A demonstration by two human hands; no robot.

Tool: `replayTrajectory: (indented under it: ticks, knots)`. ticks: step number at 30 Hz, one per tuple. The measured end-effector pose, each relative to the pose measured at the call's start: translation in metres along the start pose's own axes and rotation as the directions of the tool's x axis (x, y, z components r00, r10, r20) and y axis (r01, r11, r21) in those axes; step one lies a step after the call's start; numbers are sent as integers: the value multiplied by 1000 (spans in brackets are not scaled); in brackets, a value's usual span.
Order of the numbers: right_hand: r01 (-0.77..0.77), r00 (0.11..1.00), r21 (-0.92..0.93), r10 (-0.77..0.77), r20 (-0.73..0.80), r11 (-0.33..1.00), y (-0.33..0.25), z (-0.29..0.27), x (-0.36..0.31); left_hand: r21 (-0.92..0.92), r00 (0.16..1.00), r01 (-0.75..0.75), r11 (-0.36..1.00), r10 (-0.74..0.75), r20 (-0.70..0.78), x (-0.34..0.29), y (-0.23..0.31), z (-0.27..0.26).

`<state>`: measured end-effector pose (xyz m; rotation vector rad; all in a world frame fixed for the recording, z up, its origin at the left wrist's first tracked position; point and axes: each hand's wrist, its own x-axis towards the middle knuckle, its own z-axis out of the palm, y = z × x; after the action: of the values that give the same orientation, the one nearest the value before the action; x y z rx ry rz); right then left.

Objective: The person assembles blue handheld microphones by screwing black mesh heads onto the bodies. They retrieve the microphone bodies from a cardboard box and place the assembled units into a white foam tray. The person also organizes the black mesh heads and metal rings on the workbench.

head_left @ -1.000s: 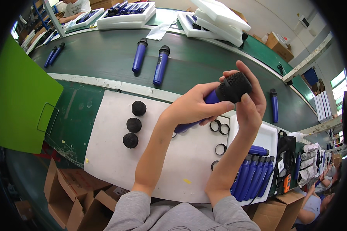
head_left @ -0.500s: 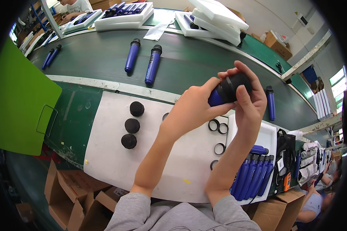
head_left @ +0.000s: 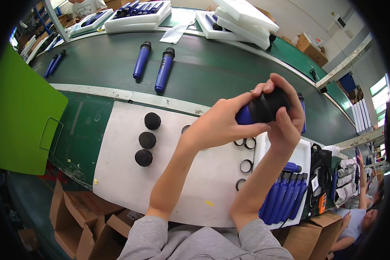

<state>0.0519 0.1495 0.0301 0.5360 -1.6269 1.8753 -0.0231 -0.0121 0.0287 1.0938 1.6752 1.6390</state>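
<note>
Both my hands hold one blue microphone [head_left: 245, 115] with a black head, tilted above the right half of the white work sheet. My left hand [head_left: 219, 123] is closed around the blue body, most of which it hides. The fingers and thumb of my right hand [head_left: 290, 115] curl around the black mesh head [head_left: 276, 104]. Below them lie several black rings [head_left: 246, 166], some partly covered by my right forearm. Three black mesh microphone heads [head_left: 147, 140] stand in a column on the left of the sheet.
A white foam tray [head_left: 304, 151] of blue microphones [head_left: 286, 197] sits right of my forearm. Beyond the sheet, a green belt [head_left: 104, 60] carries more microphones [head_left: 164, 69]. Foam trays [head_left: 138, 26] stand behind it. A green panel [head_left: 21, 117] rises at left; open cardboard boxes [head_left: 86, 216] are below.
My hands and the microphone have moved slightly right and down. On the belt, the microphones have slid left. At far right a co-worker's arm is now raised.
</note>
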Motion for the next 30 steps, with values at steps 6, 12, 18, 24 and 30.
replayTrajectory:
  ticks: [6,12,18,24,30]
  knots:
    - [-48,994,-25,45,-102,999,1,8,4,338,957,-21,941,116,-264,3,-2,14]
    - [-60,989,-20,57,-139,998,6,10,4,443,932,-16,897,173,-318,5,-6,16]
    - [-69,988,29,73,-137,997,6,13,5,457,933,-11,890,173,-315,1,-2,13]
    - [17,999,88,-14,-37,996,5,13,5,270,986,-8,963,52,-156,-5,5,-1]
    - [-43,991,-9,41,-128,999,6,20,6,376,946,-34,926,151,-286,-1,-3,6]
